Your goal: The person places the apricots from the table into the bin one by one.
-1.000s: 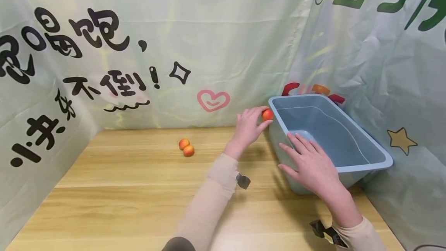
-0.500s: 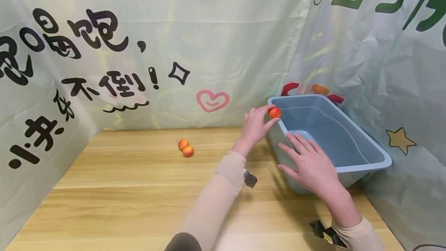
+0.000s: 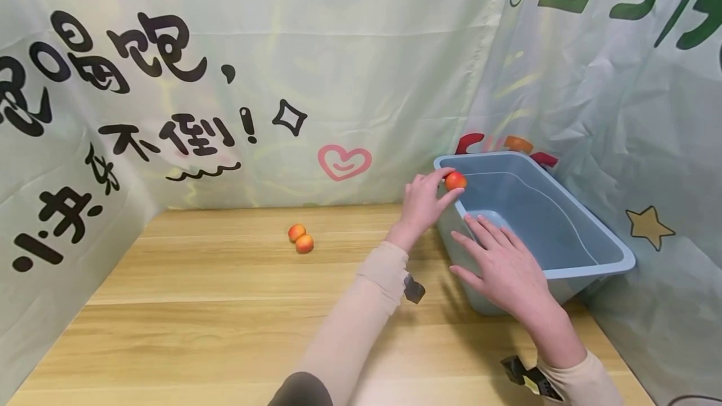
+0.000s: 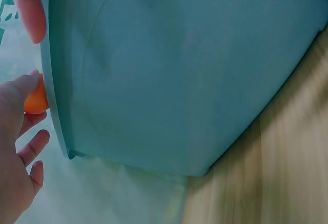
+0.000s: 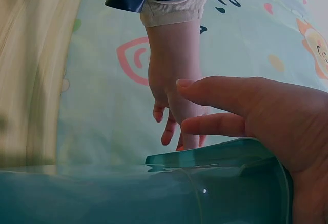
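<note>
In the head view my left hand point(image 3: 422, 205) pinches a red-orange apricot point(image 3: 455, 180) between thumb and fingers, above the left rim of a blue-grey plastic tub point(image 3: 592, 270). From the left wrist, the same apricot point(image 4: 36, 100) shows partly behind the thumb, close to the tub's rim point(image 4: 47, 75). My right hand point(image 3: 507, 265) lies with fingers spread and fairly straight over the tub's near left rim. Its thumb and a finger stretch across the right wrist view, the left hand point(image 5: 177, 96) beyond them. Two more apricots point(image 3: 304, 244) lie side by side on the wooden table.
The tub stands at the table's right side, near the printed cloth walls point(image 3: 406, 80) that enclose the back and sides. Wood tabletop point(image 3: 186, 306) stretches to the left of the arms. A dark cable point(image 3: 690, 398) shows at the lower right corner.
My left hand has moved right with the apricot, from just outside the tub's left rim to over it. The right hand and the two apricots on the table have stayed put.
</note>
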Action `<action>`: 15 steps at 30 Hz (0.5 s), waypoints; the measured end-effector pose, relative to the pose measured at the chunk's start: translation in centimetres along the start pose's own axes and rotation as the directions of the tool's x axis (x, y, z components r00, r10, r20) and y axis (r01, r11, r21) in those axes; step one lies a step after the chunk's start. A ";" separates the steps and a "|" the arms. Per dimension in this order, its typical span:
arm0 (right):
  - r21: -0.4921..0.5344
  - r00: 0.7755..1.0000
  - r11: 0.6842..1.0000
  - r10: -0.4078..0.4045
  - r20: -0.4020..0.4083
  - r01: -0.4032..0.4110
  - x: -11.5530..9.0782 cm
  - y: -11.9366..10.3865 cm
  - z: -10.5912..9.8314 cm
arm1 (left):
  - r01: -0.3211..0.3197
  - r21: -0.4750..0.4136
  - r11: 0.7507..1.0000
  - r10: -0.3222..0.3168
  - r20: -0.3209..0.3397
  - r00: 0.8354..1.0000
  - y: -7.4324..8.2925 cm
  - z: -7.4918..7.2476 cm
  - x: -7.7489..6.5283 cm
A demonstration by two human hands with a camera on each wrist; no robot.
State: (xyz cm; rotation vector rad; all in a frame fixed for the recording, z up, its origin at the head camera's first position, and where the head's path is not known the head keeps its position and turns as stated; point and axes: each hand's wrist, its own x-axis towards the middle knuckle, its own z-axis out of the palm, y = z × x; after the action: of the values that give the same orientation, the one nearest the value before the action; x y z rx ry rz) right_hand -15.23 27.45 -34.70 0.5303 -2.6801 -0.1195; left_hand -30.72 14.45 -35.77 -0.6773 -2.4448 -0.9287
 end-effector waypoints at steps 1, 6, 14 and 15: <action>-0.001 1.000 1.000 -0.001 -0.001 0.001 0.0 0.0 0.0 | -0.002 -0.002 1.000 0.002 -0.001 1.000 0.1 0.1 0.0; -0.009 1.000 1.000 -0.013 -0.021 0.013 0.0 0.0 0.1 | -0.005 0.020 1.000 0.005 0.012 1.000 0.2 0.4 -0.2; -0.014 0.999 1.000 -0.016 -0.028 0.016 0.0 0.0 0.1 | 0.006 0.019 1.000 -0.007 0.024 1.000 0.0 0.5 -0.5; -0.015 1.000 1.000 -0.016 -0.026 0.015 0.0 0.0 0.1 | 0.006 0.023 1.000 -0.007 0.024 1.000 0.0 0.5 -0.6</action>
State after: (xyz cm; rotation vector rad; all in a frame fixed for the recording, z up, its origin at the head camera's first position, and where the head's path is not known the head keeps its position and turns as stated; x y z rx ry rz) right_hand -15.29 27.42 -34.77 0.5447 -2.6481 -0.1354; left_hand -30.44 14.63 -36.46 -0.6765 -2.4766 -0.8986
